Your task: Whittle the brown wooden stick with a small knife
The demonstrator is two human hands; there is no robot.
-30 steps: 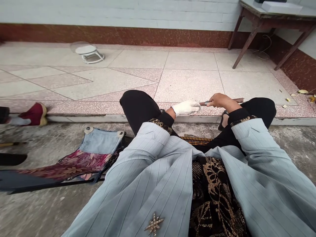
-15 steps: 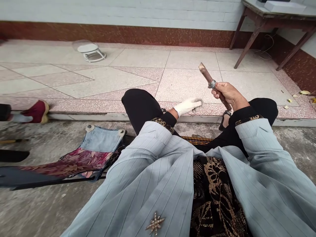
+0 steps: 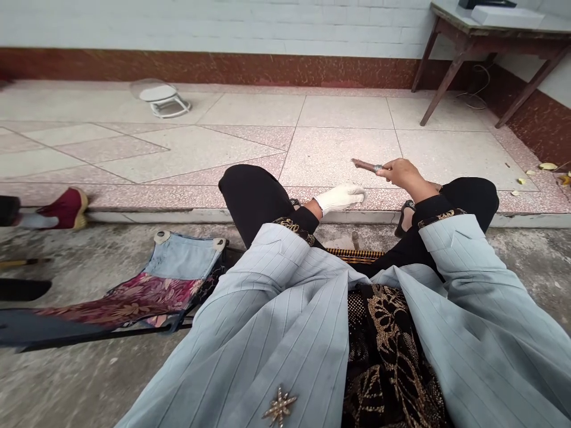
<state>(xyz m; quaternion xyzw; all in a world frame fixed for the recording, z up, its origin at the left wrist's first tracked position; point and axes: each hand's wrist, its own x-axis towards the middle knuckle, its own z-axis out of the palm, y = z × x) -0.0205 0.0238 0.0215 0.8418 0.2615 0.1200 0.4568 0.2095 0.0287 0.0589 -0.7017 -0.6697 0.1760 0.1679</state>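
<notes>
My right hand (image 3: 401, 174) is closed around a brown wooden stick (image 3: 364, 165) with grey wire (image 3: 379, 168) wound around it just ahead of my fingers. The stick's free end points left, above the tiles; part of its length is hidden in my grip. To the left of it, my left hand (image 3: 339, 198) wears a white knit glove. Its fingers are bent and pressed together, apart from the stick, and whatever may be inside them is hidden. Below the glove, a short brownish peg-like piece (image 3: 355, 240) shows near a yellow-and-black woven edge (image 3: 357, 255) between my legs.
A folding chair (image 3: 185, 258) with patterned fabric stands to my left. Beyond it appear another person's red shoe (image 3: 66, 208) and a dark flat blade-like object (image 3: 24, 289). A raised tiled step (image 3: 343, 142) lies ahead, with a white stool (image 3: 163, 98) and a wooden table (image 3: 473, 35).
My right hand drew the stick away from my gloved left hand, raised it steeply, then lowered it to a flatter tilt. The peg-like piece below the glove has come into view.
</notes>
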